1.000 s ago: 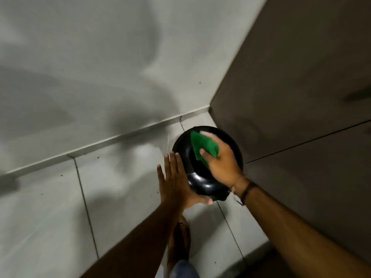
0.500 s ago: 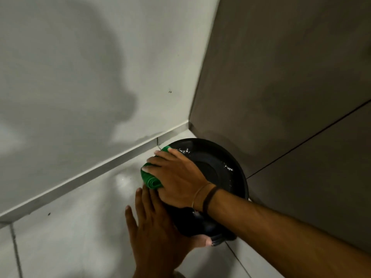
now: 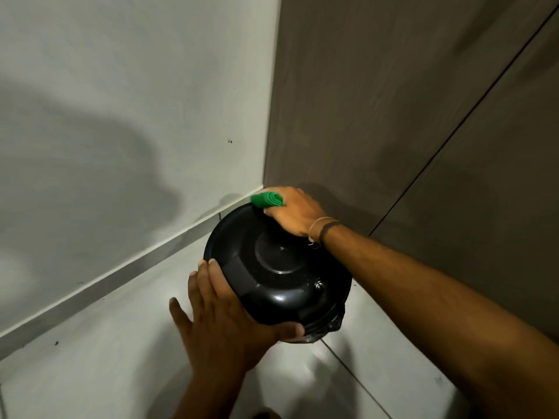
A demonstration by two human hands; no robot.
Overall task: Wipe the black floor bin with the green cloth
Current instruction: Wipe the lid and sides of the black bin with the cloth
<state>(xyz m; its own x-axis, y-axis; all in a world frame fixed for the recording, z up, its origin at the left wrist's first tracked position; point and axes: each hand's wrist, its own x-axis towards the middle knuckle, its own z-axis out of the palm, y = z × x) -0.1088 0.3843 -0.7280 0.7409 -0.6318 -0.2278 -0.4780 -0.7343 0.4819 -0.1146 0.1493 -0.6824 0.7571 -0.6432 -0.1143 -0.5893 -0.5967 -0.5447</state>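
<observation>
The black floor bin [image 3: 278, 273] stands in the room's corner, its round glossy lid facing me. My right hand [image 3: 295, 213] is closed around the folded green cloth [image 3: 267, 200] and presses it on the lid's far rim. My left hand [image 3: 223, 316] braces the bin's near left side, fingers spread along the wall and thumb under the front edge. A black liner bag [image 3: 328, 326] pokes out under the lid at the right.
A pale wall [image 3: 121, 116] with a grey skirting [image 3: 115, 276] runs behind on the left. A brown panelled wall [image 3: 408, 101] closes the right side. The pale tiled floor [image 3: 106, 352] spreads out to the left of the bin.
My right hand has carried the green cloth from the lid's left edge round to its far rim. My left hand stays against the bin's side. The camera has moved closer.
</observation>
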